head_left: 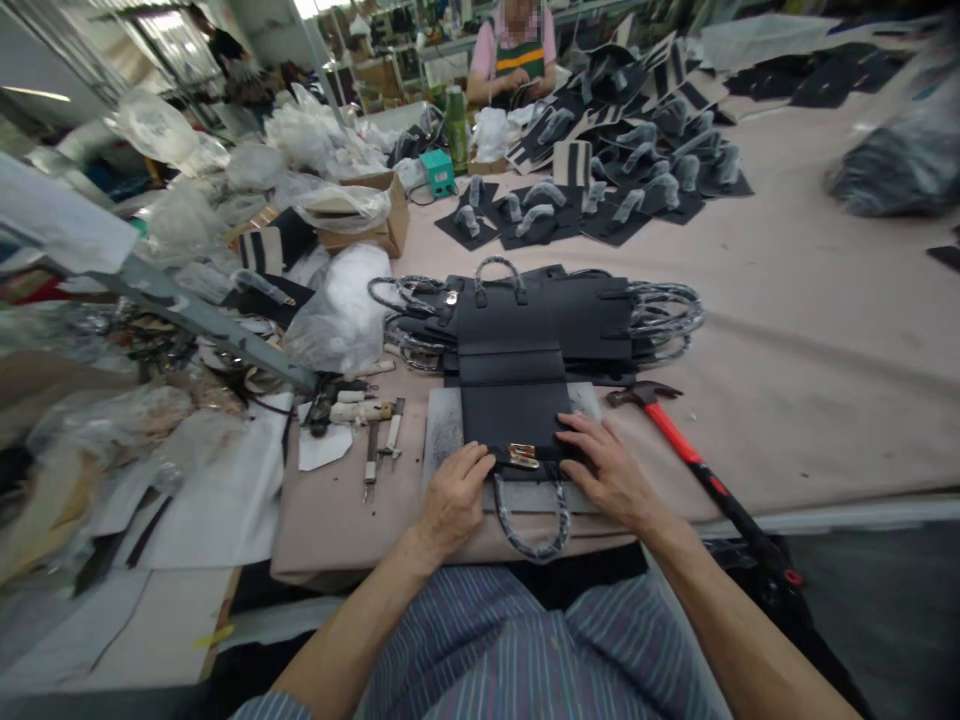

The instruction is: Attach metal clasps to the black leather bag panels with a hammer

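Note:
A black bag body [514, 410] lies spread out in front of me on a grey board [444, 425]. Gold-coloured metal hardware [523, 456] sits on the bag near its lower edge. Towards me hangs a looped handle [534, 550] wrapped in clear plastic; a second wrapped handle [500, 265] stands at the far end. My left hand [456, 497] grips the bag's lower left edge, fingers close together. On the opposite edge rests my right hand [609, 470], its fingers stretched and apart. Right of the board lies a hammer [694, 460] with a red and black handle.
Behind the work is a stack of black bag pieces [596, 315] with wrapped handles. Several hand tools [371, 450] lie at left, near plastic bags [341, 315] and a metal post [202, 315]. A co-worker [517, 55] sits across the table beyond more pieces [540, 210].

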The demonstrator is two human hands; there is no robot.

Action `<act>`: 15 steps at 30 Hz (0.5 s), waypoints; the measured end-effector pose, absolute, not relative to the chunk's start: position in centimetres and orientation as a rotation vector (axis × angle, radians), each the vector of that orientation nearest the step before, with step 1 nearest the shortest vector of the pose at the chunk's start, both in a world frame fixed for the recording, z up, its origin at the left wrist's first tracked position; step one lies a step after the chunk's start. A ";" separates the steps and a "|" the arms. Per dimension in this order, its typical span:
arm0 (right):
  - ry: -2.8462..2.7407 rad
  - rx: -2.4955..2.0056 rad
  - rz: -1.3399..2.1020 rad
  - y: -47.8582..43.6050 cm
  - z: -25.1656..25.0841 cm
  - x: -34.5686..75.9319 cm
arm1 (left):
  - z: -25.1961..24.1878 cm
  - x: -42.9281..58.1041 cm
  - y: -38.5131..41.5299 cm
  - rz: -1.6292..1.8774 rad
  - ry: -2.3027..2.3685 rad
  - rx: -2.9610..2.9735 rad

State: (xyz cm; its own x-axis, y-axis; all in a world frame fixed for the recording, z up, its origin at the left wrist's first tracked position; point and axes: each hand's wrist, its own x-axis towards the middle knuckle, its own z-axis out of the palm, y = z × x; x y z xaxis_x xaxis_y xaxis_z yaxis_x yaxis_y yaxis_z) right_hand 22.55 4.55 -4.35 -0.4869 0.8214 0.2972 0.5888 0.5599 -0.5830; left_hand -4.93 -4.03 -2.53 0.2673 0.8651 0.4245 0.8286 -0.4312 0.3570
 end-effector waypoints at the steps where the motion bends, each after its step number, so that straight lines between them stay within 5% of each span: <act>1: -2.234 -1.115 0.538 4.4 -4.7 22.7 | -2.2 -4.8 -3.8 0.856 1.667 2.427; 9: -2.187 -1.011 0.458 5.4 -8.2 23.1 | 0.3 -3.8 -0.5 0.262 1.680 2.622; 15: -2.177 -1.045 0.477 4.7 -6.5 22.5 | -0.9 -4.1 -0.1 0.432 1.636 2.573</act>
